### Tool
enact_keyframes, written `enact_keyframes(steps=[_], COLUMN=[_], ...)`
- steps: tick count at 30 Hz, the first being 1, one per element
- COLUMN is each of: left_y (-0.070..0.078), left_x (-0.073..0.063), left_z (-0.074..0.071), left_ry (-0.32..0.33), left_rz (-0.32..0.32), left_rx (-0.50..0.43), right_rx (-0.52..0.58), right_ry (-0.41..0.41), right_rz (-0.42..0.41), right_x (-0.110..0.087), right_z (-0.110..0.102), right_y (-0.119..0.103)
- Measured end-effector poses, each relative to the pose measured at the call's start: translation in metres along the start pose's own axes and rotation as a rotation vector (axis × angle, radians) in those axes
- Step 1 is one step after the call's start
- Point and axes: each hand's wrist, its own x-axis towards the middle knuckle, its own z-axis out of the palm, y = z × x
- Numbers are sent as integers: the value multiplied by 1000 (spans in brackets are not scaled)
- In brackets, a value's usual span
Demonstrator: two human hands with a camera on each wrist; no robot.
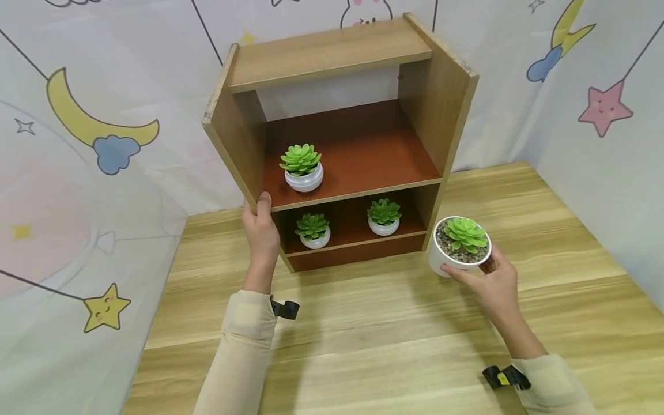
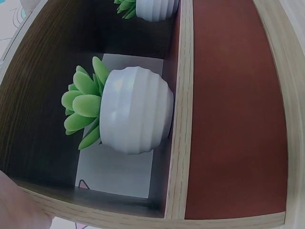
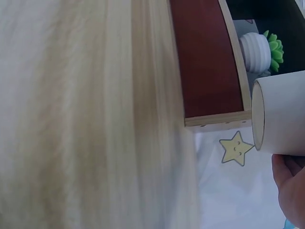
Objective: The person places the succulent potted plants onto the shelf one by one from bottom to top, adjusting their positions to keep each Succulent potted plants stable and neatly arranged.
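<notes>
My right hand [image 1: 490, 285] grips a white potted succulent [image 1: 466, 235] with pebbles round its green leaves, held near the front right corner of a wooden shelf [image 1: 358, 153]. In the right wrist view the pot [image 3: 283, 114] shows its side and base, fingers against it. On the left, my left hand [image 1: 261, 233] grips the shelf's left side panel, thumb at the middle board's front edge. A succulent in a ribbed white pot [image 1: 304, 176] stands at the left of the middle board. On the lower level stand two more, a left one [image 1: 314, 230] and a right one [image 1: 384, 217].
The shelf stands at the back of a wood-grain table [image 1: 358, 340]. Behind it hangs a pale cloth backdrop [image 1: 171, 115] printed with moons and stars. A red-brown board [image 1: 358, 255] closes the shelf's base. Black straps [image 1: 284, 309] circle both wrists.
</notes>
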Motion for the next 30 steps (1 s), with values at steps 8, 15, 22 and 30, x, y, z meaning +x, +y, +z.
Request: enact_keyframes(steps=[8,15,22,30], left_y=[0,0,1,1], left_x=[-1,-1,0,0], left_z=[-1,-1,0,-1], left_ry=[3,-3,-4,-5], left_rz=[12,23,16,3], left_rx=[-5,4,6,19], right_rx=[51,58,62,79], right_ry=[25,30,62,101], right_rz=[-69,-144,-182,-205], right_x=[-3,-4,-4,-5], right_z=[4,6,10,14], right_y=[-12,-18,-22,-32])
